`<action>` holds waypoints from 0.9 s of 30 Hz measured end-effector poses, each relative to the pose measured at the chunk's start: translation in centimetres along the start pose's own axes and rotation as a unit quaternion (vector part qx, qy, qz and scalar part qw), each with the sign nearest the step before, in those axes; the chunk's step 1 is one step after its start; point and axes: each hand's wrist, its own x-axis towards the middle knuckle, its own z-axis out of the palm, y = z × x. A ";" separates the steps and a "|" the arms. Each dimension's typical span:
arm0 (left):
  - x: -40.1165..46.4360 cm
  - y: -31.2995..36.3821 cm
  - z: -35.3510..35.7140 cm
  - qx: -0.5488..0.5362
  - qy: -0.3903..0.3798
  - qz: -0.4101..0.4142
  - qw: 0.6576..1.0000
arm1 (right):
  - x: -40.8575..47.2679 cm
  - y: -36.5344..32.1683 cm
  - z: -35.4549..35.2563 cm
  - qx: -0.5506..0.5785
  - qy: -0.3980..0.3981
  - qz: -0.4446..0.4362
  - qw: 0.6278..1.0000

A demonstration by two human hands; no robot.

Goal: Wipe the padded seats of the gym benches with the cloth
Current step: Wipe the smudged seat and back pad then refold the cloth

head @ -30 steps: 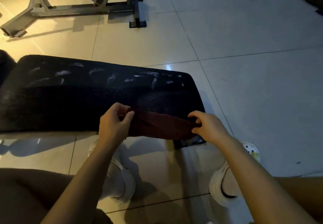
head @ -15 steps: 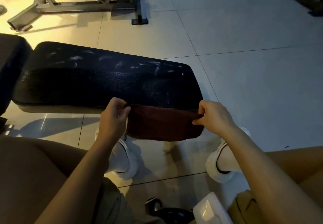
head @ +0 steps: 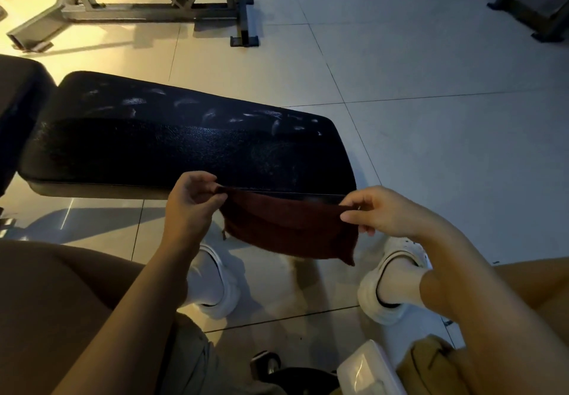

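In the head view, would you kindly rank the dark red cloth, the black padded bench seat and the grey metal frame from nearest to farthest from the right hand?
1. Dark red cloth, pinched in the right hand.
2. Black padded bench seat, just ahead-left.
3. Grey metal frame, far top-left.

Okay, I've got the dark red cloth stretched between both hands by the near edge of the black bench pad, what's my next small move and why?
Probably lift the cloth up and forward and lay it flat on the padded seat. Your left hand and right hand pinch its top corners, and it hangs in front of the pad's near edge, not on top. Pale smudges streak the far side, so the wiping looks not yet done.
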 end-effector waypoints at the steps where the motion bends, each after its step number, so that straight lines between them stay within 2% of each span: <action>1: 0.0 0.0 -0.2 0.008 -0.010 -0.010 1.000 | 0.2 0.2 0.2 -0.023 0.019 0.009 1.000; 6: -0.1 0.1 -0.2 0.131 -0.103 -0.029 0.986 | 0.9 0.8 1.1 -0.064 0.151 0.067 0.984; 11: -0.5 -1.3 0.5 0.307 -0.180 0.027 0.934 | 1.6 1.2 1.7 -0.145 0.242 0.101 0.954; 14: -0.9 -2.0 1.1 0.378 -0.172 0.067 0.907 | 2.8 0.5 1.9 -0.175 0.310 0.073 0.932; 17: -1.4 -1.8 1.2 0.406 -0.133 0.086 0.900 | 6.6 -2.0 2.0 -0.136 0.358 0.009 0.924; 20: -1.0 -1.9 0.1 0.388 -0.084 0.064 0.915 | 12.6 -6.6 3.9 -0.081 0.352 -0.088 0.928; 22: -0.4 -2.2 -1.0 0.388 -0.047 0.036 0.920 | 16.6 -9.3 6.8 -0.040 0.312 -0.145 0.938; 25: 0.5 -3.1 -2.2 0.448 -0.015 -0.005 0.894 | 21.1 -9.9 12.2 -0.070 0.208 -0.125 0.968; 27: 1.3 -3.8 -2.5 0.483 0.006 0.022 0.875 | 22.3 -8.6 14.4 -0.144 0.197 -0.089 0.966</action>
